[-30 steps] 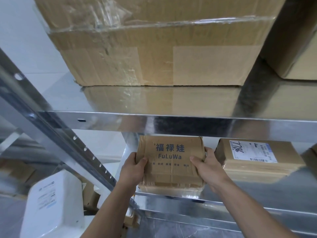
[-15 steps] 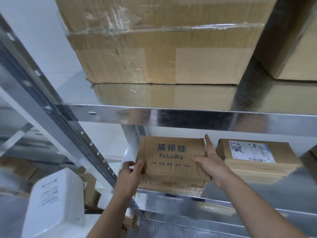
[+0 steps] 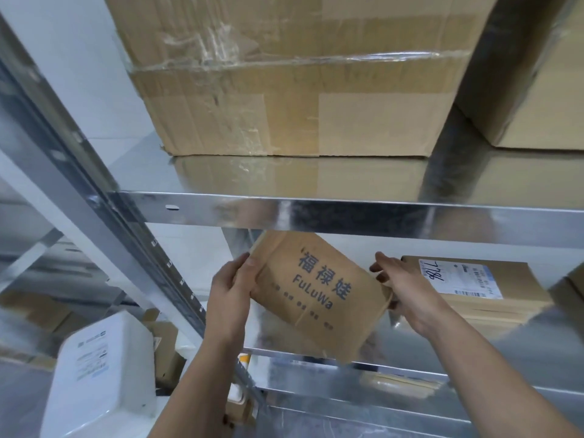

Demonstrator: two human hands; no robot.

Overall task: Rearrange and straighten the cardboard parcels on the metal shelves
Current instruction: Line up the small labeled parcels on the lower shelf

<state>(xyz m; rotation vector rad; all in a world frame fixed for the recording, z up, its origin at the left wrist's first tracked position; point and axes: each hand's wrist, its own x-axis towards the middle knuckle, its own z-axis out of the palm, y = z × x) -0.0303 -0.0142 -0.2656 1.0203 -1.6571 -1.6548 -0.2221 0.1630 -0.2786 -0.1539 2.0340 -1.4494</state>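
Change since earlier: the small brown cardboard parcel printed "FuLuWa" point(image 3: 316, 295), which lay square with its print level, is now lifted and swung clockwise, with the print slanting down to the right.
Item position: just left of the flat brown cardboard parcel with the white shipping label point(image 3: 518, 279), with the right hand between them. Its lowest corner is over the shelf's front lip; whether it touches cannot be told.
Left hand point(image 3: 229, 290): on the printed parcel's edge farther from the labelled parcel, thumb on the printed face, the rest behind, clamped on it.
Right hand point(image 3: 401, 286): between the two parcels, fingers point(image 3: 380, 267) wrapped round the printed parcel's nearer edge and clamped on it.
Lower metal shelf point(image 3: 537, 343): carries the labelled parcel, with bare sheet showing to that parcel's left.
Upper stock: a large taped brown cardboard carton point(image 3: 300, 90) stands above and left of the labelled parcel.
Step in hand (judged): re-orienting one parcel in mid-turn.
Next move (judged): finish the turn and set the printed parcel flat to the left of the labelled parcel, front edges in line. Its raised corner should be kept clear of the shelf rail above.
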